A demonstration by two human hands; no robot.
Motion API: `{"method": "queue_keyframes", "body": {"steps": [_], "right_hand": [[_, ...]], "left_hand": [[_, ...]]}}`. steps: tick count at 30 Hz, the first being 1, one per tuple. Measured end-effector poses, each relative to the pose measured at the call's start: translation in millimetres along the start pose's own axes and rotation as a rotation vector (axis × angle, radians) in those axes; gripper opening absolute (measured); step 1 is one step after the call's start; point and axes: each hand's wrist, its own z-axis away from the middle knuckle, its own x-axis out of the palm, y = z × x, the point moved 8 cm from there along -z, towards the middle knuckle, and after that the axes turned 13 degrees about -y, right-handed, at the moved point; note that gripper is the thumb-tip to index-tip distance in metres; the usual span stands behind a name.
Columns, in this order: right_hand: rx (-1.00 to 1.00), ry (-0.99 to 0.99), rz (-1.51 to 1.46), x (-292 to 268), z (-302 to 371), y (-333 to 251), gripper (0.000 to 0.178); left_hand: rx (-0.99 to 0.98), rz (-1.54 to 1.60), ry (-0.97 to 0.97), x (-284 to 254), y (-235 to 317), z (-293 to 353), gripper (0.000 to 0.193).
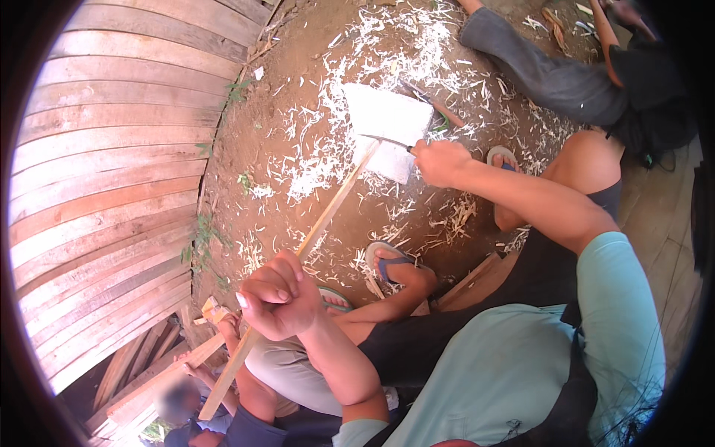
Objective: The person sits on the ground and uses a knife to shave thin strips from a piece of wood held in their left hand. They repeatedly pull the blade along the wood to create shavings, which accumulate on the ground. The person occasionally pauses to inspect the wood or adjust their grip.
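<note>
A long, pale wooden strip [335, 208] runs slantwise from the lower left up toward the middle. My left hand [279, 294] is closed round it partway along, fingers curled. In my right fist [441, 162] is the dark handle of a knife. Its thin, slightly curved blade [391, 138] lies across the far tip of the strip, apparently touching it. Beneath the blade and tip, a white slab [387, 112] rests on the ground. The right fingers wrap the handle, hiding most of it.
Pale shavings [313, 171] litter the dirt floor. Beyond the slab lies another bladed tool [432, 104]. A plank wall [119, 156] bounds the left. A co-worker's dark-trousered leg [536, 67] stretches across the upper right. At lower left, another person's hand [197, 369] is by a plank.
</note>
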Motion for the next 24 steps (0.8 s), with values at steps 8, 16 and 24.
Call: {"method": "queue_keyframes", "body": {"steps": [8,16,24], "right_hand": [[-0.253,-0.023,-0.274,-7,0,-24,0.031],[-0.519,0.179,-0.375,-66,56,-69,0.031],[-0.567,0.310,-0.475,-115,73,-80,0.035]], "left_hand": [[0.007,-0.015,-0.014,1,0,-4,0.038],[0.000,-0.041,0.023,4,0,-6,0.040],[0.009,-0.034,0.019,-4,0,0,0.037]]}}
